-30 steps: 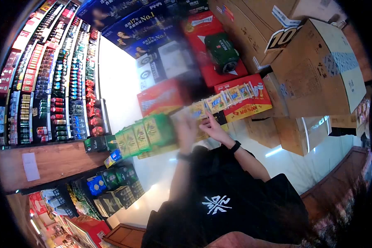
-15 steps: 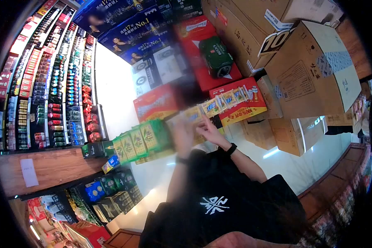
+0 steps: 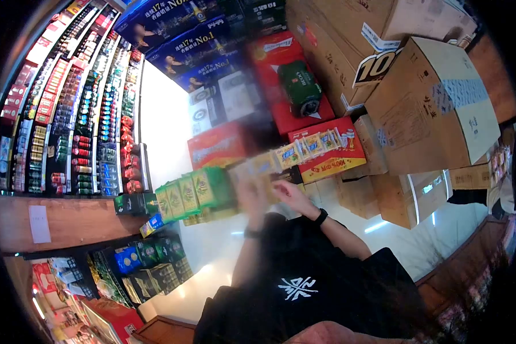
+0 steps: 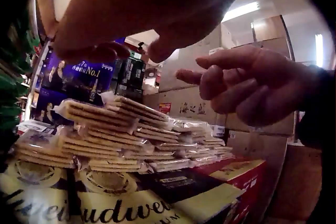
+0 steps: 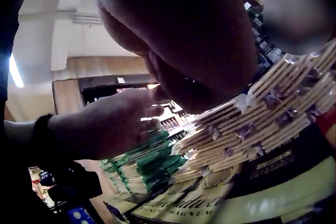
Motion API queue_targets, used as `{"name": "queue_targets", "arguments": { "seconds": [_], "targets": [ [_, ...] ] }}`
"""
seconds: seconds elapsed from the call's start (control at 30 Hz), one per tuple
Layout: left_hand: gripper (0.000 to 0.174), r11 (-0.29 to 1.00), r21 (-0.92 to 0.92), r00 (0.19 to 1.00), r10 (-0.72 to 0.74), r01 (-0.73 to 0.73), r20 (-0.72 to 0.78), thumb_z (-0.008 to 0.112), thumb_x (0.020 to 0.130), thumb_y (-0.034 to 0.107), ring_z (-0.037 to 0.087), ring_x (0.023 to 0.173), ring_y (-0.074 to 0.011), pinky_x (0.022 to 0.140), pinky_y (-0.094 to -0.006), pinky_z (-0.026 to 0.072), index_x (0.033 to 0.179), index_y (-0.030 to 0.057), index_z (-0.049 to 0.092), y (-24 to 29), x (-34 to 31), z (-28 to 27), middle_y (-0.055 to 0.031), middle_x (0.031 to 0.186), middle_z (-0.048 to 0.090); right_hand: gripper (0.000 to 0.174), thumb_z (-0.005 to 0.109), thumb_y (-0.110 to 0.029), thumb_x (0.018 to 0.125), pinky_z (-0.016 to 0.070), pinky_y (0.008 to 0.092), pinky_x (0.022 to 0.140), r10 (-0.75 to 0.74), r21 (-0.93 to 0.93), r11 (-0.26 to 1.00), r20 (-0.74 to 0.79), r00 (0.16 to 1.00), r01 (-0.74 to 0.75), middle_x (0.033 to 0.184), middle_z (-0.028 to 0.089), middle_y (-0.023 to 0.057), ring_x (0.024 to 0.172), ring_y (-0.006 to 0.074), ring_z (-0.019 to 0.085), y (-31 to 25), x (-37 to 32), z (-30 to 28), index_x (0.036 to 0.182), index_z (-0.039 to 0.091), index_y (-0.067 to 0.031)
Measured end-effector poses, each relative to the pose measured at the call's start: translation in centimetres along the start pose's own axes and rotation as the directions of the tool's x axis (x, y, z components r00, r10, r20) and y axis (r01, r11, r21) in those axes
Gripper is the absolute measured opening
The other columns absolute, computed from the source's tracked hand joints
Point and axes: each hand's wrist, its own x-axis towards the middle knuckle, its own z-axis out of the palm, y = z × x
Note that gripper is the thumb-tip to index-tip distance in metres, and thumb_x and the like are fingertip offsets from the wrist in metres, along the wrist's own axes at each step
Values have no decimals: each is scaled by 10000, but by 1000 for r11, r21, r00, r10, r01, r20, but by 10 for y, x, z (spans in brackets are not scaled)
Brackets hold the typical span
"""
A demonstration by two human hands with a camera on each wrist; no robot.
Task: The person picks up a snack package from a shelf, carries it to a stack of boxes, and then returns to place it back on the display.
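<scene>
Stacks of clear-wrapped crackers stand in a row on printed beer cartons. Green-wrapped packets continue the row at its left. My left hand, blurred in the head view, hovers by the cracker stacks with relaxed fingers and nothing visible in them. On the body side of the row, my right hand is held up near the left one, index finger extended, the other fingers loosely bent, holding nothing.
Large cardboard boxes rise at the right beside a "10" sign. Blue beer cartons and a green can pack stand beyond the row. Stocked shelves line the left.
My right hand has drawn back from the cracker stacks toward the body, its raised finger lowered. My left hand stays over nearly the same place. The head view has shifted slightly.
</scene>
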Motion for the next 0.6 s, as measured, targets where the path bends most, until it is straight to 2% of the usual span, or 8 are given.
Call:
{"name": "queue_targets", "arguments": {
  "seconds": [0.07, 0.17, 0.3, 0.4, 0.43, 0.53, 0.57, 0.6],
  "targets": [
    [448, 999, 40, 1000, 5, -5, -8, 672, 810, 110, 496, 764, -182, 705, -298, 423, 1219, 6, 522, -13, -17, 6, -60, 850, 530, 242, 595, -158, 906, 448, 232, 658, -14, 4, 1000, 37, 999, 14, 819, 579, -2, 730, 63, 519, -2, -8, 1, 1094, 592, -6],
    [298, 967, -172, 981, -175, 188, 85, 627, 841, 78, 526, 713, -179, 660, -294, 437, 1125, 9, 573, -8, -45, 9, -55, 789, 564, 225, 586, -136, 900, 460, 248, 658, 5, -16, 1000, 124, 992, -4, 840, 628, 40, 740, 74, 543, -7, -18, -5, 1073, 602, 7],
    [196, 972, -81, 971, -213, 222, 110, 591, 868, 70, 562, 719, -147, 634, -285, 446, 1054, 10, 606, -3, -80, -4, -86, 828, 629, 204, 577, -127, 898, 465, 256, 645, 59, -29, 998, 229, 972, -54, 825, 637, 56, 719, 77, 547, -6, -29, -1, 1044, 616, 10],
    [182, 917, -147, 928, -363, 371, 79, 583, 879, 87, 565, 712, -143, 629, -277, 445, 1041, 11, 614, -6, -108, -13, -84, 847, 641, 192, 577, -131, 897, 458, 257, 614, 105, -50, 994, 349, 931, -93, 783, 636, 46, 681, 73, 534, 11, -33, 10, 1023, 629, 4],
    [175, 901, -40, 900, -428, 433, 85, 574, 890, 106, 572, 717, -140, 623, -267, 443, 1032, 16, 621, 1, -116, -21, -81, 856, 647, 174, 567, -126, 899, 449, 258, 587, 117, -81, 992, 386, 915, -93, 750, 633, 43, 650, 72, 523, 5, -37, 13, 998, 634, 1],
    [260, 860, -114, 867, -487, 498, 107, 532, 927, 232, 625, 800, -246, 739, -371, 493, 1043, 9, 602, 13, -134, -36, -172, 887, 648, 157, 560, -118, 899, 443, 255, 577, 90, -190, 982, 525, 846, 13, 733, 628, 49, 630, 74, 516, 14, -44, 20, 973, 633, -1],
    [251, 855, -125, 864, -499, 504, 74, 537, 927, 227, 625, 787, -238, 730, -364, 495, 1039, 13, 608, 7, -143, -33, -164, 879, 650, 152, 545, -111, 902, 448, 256, 581, 112, -195, 981, 530, 840, -7, 729, 626, 57, 626, 89, 536, 14, -49, 20, 950, 629, 5],
    [242, 851, -136, 861, -506, 507, 40, 541, 927, 222, 624, 774, -229, 720, -356, 496, 1035, 17, 613, -4, -156, -25, -155, 871, 652, 153, 541, -110, 903, 450, 257, 583, 77, -201, 979, 539, 839, 39, 731, 628, 58, 630, 95, 545, 22, -53, 22, 951, 630, 5]
  ]
}}
